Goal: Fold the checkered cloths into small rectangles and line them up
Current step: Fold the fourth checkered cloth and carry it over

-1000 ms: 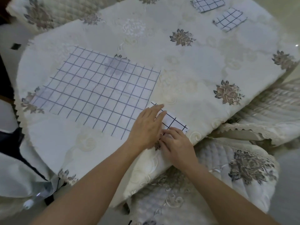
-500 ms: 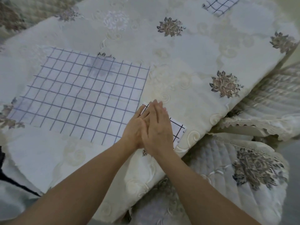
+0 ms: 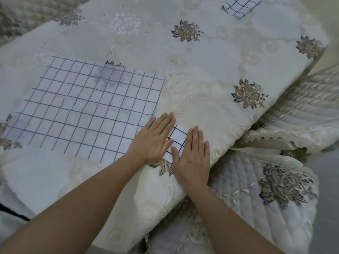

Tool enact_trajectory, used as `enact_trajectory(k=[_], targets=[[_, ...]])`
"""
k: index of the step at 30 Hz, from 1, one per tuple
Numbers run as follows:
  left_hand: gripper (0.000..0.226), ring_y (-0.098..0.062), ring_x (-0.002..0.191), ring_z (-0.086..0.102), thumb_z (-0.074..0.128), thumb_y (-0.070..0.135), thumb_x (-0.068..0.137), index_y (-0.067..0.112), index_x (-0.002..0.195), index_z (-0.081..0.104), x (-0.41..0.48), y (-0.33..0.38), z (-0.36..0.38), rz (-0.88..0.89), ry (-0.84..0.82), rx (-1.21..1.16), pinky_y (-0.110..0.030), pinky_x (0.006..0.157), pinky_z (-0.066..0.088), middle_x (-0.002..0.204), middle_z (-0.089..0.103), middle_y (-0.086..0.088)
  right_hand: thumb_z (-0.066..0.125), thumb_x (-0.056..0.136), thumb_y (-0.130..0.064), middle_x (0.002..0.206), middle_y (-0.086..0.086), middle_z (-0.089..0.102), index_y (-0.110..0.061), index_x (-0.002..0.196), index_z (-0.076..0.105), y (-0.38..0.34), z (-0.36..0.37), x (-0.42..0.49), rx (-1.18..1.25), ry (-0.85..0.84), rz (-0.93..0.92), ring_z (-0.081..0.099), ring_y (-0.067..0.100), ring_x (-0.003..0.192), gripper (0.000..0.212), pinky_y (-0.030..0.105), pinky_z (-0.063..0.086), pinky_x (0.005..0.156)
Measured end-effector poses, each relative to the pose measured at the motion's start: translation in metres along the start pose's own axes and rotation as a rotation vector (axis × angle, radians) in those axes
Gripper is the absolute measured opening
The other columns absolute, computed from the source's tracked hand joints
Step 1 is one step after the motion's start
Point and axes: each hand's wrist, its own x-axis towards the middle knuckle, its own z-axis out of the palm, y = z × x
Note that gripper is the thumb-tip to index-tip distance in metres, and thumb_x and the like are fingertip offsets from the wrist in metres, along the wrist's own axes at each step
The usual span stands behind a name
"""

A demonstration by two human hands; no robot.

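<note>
**Both palms flat on the little folded cloth**

The small folded white cloth with dark grid lines sits near the front edge of the worktop, which is covered by a cream embroidered tablecloth with brownish flower motifs. The left hand lies flat across its left part, fingers straight and together, palm down. The right hand does the same on its right part, thumb reaching across the cloth's near edge. Neither hand is gripping anything, they're just spread out and pressing (only a strip of the cloth shows between them).

Just beside the left hand, the big unfolded white checkered cloth with bluish grid lines is spread flat, its right corner touching or almost touching the folded one. Far up at the back right edge there's another folded checkered cloth, partly cut off by the frame. Quilted cream chair cushions with flower embroidery sit below the worktop on the right.
</note>
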Motion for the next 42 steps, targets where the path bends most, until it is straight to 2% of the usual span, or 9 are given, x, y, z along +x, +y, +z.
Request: enact_trajectory(k=[8, 13, 16, 18, 20, 23, 27, 38, 42], targets=[[0.07, -0.021, 0.152, -0.016, 0.002, 0.051, 0.103, 0.008, 0.157, -0.009, 0.0, 0.006, -0.009, -0.041, -0.036, 0.028, -0.041, 0.125, -0.001, 0.165, -0.014, -0.011, 0.016, 0.098, -0.068, 0.167, 0.008, -0.001, -0.007, 0.159, 0.001, 0.039, -0.023, -0.016, -0.153, -0.19, -0.084, 0.0, 0.023, 0.155, 0.087, 0.047, 0.011, 0.124], [0.07, -0.023, 0.151, -0.019, 0.007, 0.048, 0.104, 0.006, 0.155, -0.014, -0.001, 0.026, -0.03, -0.148, -0.12, 0.154, -0.045, 0.124, -0.004, 0.163, -0.022, -0.011, 0.024, 0.096, -0.068, 0.166, 0.016, 0.005, -0.001, 0.157, 0.006, 0.032, -0.067, 0.006, -0.36, -0.452, -0.195, 0.014, 0.03, 0.152, 0.092, 0.051, 0.022, 0.118], [0.069, -0.026, 0.153, -0.009, 0.028, 0.033, 0.103, 0.001, 0.156, -0.003, -0.012, 0.047, -0.034, -0.424, 0.029, 0.036, -0.046, 0.125, 0.003, 0.165, -0.012, -0.014, 0.033, 0.099, -0.05, 0.137, 0.016, 0.051, 0.0, 0.138, 0.048, 0.029, -0.086, 0.035, -0.443, -0.361, -0.312, 0.052, 0.031, 0.122, 0.065, 0.044, 0.043, 0.098], [0.069, -0.029, 0.153, 0.004, 0.034, 0.029, 0.098, -0.002, 0.156, 0.012, -0.021, 0.07, -0.032, -0.658, 0.188, -0.073, -0.047, 0.124, 0.011, 0.165, 0.004, -0.018, 0.042, 0.093, -0.033, 0.128, 0.016, 0.061, -0.001, 0.124, 0.061, 0.031, -0.083, 0.058, -0.314, -0.177, -0.433, 0.06, 0.033, 0.114, 0.049, 0.043, 0.05, 0.089], [0.068, -0.029, 0.153, 0.009, 0.03, 0.033, 0.098, -0.002, 0.155, 0.017, -0.02, 0.097, -0.025, -0.813, 0.257, -0.11, -0.048, 0.124, 0.015, 0.165, 0.01, -0.018, 0.042, 0.096, -0.028, 0.146, 0.019, 0.05, -0.001, 0.138, 0.053, 0.026, -0.067, 0.078, -0.1, -0.109, -0.637, 0.048, 0.035, 0.134, 0.051, 0.045, 0.046, 0.101], [0.074, -0.025, 0.154, 0.001, 0.032, 0.043, 0.1, 0.003, 0.157, 0.009, -0.009, 0.126, -0.007, -0.953, 0.172, -0.139, -0.047, 0.124, 0.013, 0.166, 0.004, -0.014, 0.031, 0.106, -0.03, 0.162, 0.011, 0.029, -0.007, 0.153, 0.034, 0.015, -0.043, 0.091, 0.088, -0.272, -1.012, 0.021, 0.024, 0.152, 0.052, 0.044, 0.029, 0.12], [0.071, -0.023, 0.154, -0.003, 0.021, 0.046, 0.101, 0.005, 0.158, 0.01, -0.004, 0.129, 0.011, -1.107, 0.098, -0.108, -0.044, 0.124, 0.008, 0.166, 0.0, -0.012, 0.014, 0.106, -0.05, 0.166, 0.005, 0.015, -0.012, 0.158, 0.021, 0.031, -0.02, 0.111, -0.033, -0.405, -1.216, 0.007, 0.016, 0.154, 0.065, 0.045, 0.021, 0.122], [0.085, -0.021, 0.154, -0.003, 0.018, 0.065, 0.098, 0.006, 0.158, 0.008, -0.014, 0.132, 0.004, -1.162, 0.104, -0.193, -0.047, 0.124, 0.01, 0.167, -0.001, -0.009, 0.01, 0.098, -0.071, 0.168, 0.004, -0.004, -0.011, 0.159, 0.001, 0.054, -0.028, 0.142, -0.195, -0.418, -1.129, -0.003, 0.019, 0.154, 0.086, 0.047, 0.007, 0.125], [0.052, -0.033, 0.128, 0.047, 0.053, 0.038, 0.092, 0.009, 0.135, 0.053, -0.026, 0.156, -0.01, -1.445, 0.427, -0.356, -0.047, 0.101, 0.045, 0.143, 0.047, -0.013, 0.051, 0.096, -0.039, 0.144, 0.014, 0.048, -0.011, 0.145, 0.043, 0.049, -0.045, 0.146, -0.017, -0.355, -0.965, 0.049, 0.032, 0.13, 0.057, 0.046, 0.046, 0.102]])
